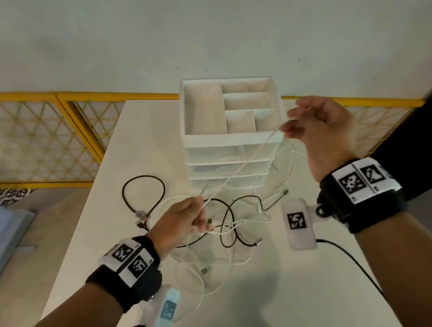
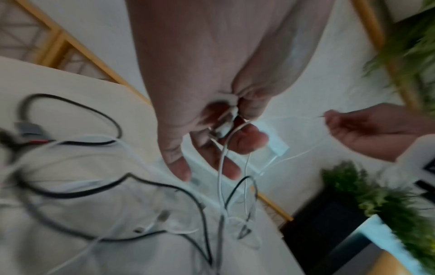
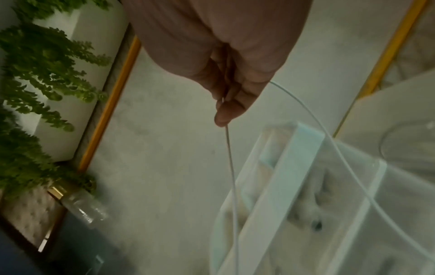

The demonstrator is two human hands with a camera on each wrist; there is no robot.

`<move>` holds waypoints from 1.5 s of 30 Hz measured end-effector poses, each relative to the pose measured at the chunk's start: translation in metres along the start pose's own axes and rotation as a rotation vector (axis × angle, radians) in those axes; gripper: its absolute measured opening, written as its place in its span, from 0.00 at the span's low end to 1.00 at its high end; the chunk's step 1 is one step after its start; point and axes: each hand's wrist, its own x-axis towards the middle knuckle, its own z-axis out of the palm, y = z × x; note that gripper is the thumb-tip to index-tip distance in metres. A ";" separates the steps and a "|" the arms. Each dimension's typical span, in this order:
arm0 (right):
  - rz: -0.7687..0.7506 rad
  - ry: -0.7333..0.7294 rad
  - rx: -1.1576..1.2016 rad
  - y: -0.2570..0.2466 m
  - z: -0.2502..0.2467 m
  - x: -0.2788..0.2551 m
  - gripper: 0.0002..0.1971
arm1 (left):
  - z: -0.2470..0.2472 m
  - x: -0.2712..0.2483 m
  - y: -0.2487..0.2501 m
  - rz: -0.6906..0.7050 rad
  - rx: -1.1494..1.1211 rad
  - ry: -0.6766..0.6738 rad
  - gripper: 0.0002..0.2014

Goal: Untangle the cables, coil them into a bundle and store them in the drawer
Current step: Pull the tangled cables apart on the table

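A thin white cable (image 1: 239,171) runs taut between my two hands above the table. My left hand (image 1: 181,223) grips its lower end, fingers curled round the cable and a white plug (image 2: 226,128). Raised beside the drawer unit, my right hand (image 1: 311,125) pinches the upper stretch of the white cable (image 3: 231,167) between thumb and fingers. Under the hands lies a tangle of black cables (image 1: 231,222) and more white cables (image 1: 210,277) on the white table (image 1: 289,301). The white drawer unit (image 1: 233,135) stands behind, its drawers shut.
The drawer unit's top is an open tray with dividers (image 1: 224,109). A black cable loop (image 1: 144,194) lies at the table's left. Yellow lattice fencing (image 1: 35,138) runs behind the table. Green plants (image 2: 388,201) stand to the right. Each wrist wears a camera (image 1: 298,224).
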 end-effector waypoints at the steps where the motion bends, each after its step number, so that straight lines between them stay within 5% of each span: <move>1: -0.034 0.021 -0.021 -0.001 -0.006 0.008 0.14 | -0.005 0.001 -0.010 -0.039 0.037 0.036 0.19; 3: -0.100 0.052 -0.041 -0.004 -0.015 0.022 0.14 | -0.015 0.001 -0.022 -0.098 0.071 0.129 0.19; 8: -0.163 0.032 -0.133 -0.005 -0.025 0.042 0.16 | -0.040 0.003 -0.005 -0.176 -0.248 0.373 0.18; 15: 0.192 -0.253 -0.384 0.043 -0.018 0.017 0.14 | -0.044 -0.003 0.059 0.084 -0.229 0.205 0.18; 20: 0.115 -0.420 -0.116 0.000 0.025 -0.009 0.09 | 0.006 0.013 0.070 0.193 -0.174 0.104 0.15; 25: 0.037 -0.102 -0.064 -0.016 0.025 0.014 0.12 | 0.033 0.020 0.037 0.100 -0.027 -0.051 0.16; 30: 0.066 0.143 -0.246 0.001 -0.012 0.054 0.13 | -0.006 0.014 -0.014 -0.066 0.099 0.030 0.18; 35: -0.096 0.194 -0.311 -0.008 -0.022 0.079 0.19 | -0.029 0.015 -0.021 -0.170 0.175 0.207 0.19; 38: -0.198 0.180 -0.460 0.007 -0.032 0.083 0.19 | -0.031 0.014 -0.007 -0.170 0.001 0.234 0.19; 41: 0.000 -0.102 -0.792 0.030 -0.040 0.063 0.30 | -0.034 0.012 0.009 -0.114 -0.034 0.266 0.18; 43: 0.167 -0.128 -0.966 0.040 -0.043 0.046 0.40 | -0.035 0.010 0.024 -0.047 -0.020 0.261 0.17; 45: 0.059 -0.102 -0.851 0.038 -0.034 0.026 0.41 | -0.032 0.006 0.044 0.023 -0.021 0.186 0.15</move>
